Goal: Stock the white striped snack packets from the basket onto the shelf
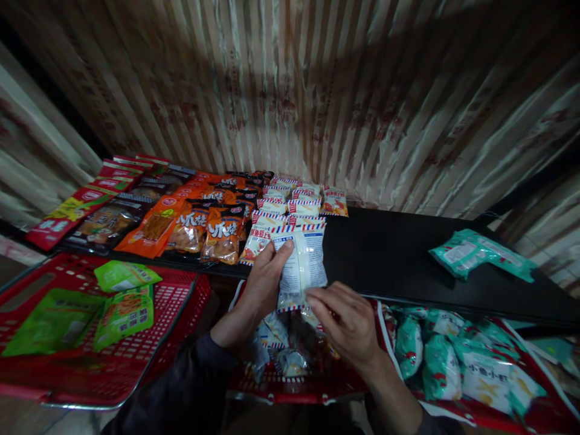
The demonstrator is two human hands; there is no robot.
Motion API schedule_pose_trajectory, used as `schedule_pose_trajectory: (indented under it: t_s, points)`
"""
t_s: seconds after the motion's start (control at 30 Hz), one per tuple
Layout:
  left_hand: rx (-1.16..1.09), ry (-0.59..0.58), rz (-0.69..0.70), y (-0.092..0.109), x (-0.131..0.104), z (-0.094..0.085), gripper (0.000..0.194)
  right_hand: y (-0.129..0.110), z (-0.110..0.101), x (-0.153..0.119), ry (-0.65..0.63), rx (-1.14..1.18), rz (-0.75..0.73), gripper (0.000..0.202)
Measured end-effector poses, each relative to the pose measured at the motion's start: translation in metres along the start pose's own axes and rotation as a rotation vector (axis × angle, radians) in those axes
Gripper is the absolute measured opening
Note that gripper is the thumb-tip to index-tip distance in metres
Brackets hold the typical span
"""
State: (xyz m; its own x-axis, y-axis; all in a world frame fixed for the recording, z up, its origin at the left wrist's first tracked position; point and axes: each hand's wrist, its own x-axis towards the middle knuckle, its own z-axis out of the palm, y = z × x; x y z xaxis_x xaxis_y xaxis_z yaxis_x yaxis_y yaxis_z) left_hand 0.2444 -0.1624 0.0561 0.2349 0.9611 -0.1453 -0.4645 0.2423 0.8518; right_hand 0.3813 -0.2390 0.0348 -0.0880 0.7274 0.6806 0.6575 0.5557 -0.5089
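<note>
My left hand (263, 281) grips a small white snack bag (306, 269) with red-and-blue striped ends, its thumb across the upper left of the bag. The printed back of the bag, with blue text and a centre seam, faces me. At its lower right corner, the curled fingers of my right hand (347, 323) pinch the edge. Just behind, rows of matching white snack bags (304, 208) lie on the black shelf (376, 248). Below my hands, a red basket (290, 396) holds more striped bags (274, 332), partly hidden by my hands.
Orange-and-black snack bags (222, 235), orange packets (154, 229) and red packets (75, 211) line the shelf's left. A teal bag (475, 254) lies on its right. The left red basket (181, 326) holds green packets (124, 317); the right one holds teal-and-white bags (480, 368). A striped curtain (290, 90) hangs behind.
</note>
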Motion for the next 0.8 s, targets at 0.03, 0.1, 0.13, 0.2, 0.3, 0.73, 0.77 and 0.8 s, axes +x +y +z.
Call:
schedule_pose_trajectory:
  t_s: [0.03,0.1,0.13,0.2,0.3,0.73,0.77,0.8]
  points:
    - [0.01,-0.024,-0.025,-0.002,0.0,-0.001,0.037,0.003,-0.003,0.001,0.083,0.014,0.116,0.015]
    - [0.038,-0.058,-0.073,-0.006,-0.002,0.0,0.036,0.012,-0.009,0.003,0.236,0.083,0.38,0.017]
    - [0.052,-0.065,-0.092,-0.007,-0.003,0.0,0.035,0.015,-0.012,0.004,0.292,0.146,0.5,0.018]
    - [0.077,-0.067,-0.123,-0.01,-0.006,0.003,0.033,0.021,-0.016,0.007,0.349,0.313,0.667,0.028]
    - [0.104,-0.08,-0.155,-0.011,-0.01,0.008,0.035,0.025,-0.018,0.009,0.311,0.548,0.768,0.044]
    - [0.283,-0.149,-0.164,-0.012,-0.013,0.006,0.036,0.031,-0.017,0.011,0.234,0.867,0.932,0.03]
    - [0.287,-0.158,-0.162,-0.013,-0.013,0.006,0.036,0.03,-0.017,0.011,0.241,0.886,0.936,0.029]
    - [0.29,-0.165,-0.164,-0.013,-0.013,0.006,0.036,0.028,-0.016,0.012,0.257,0.896,0.942,0.028]
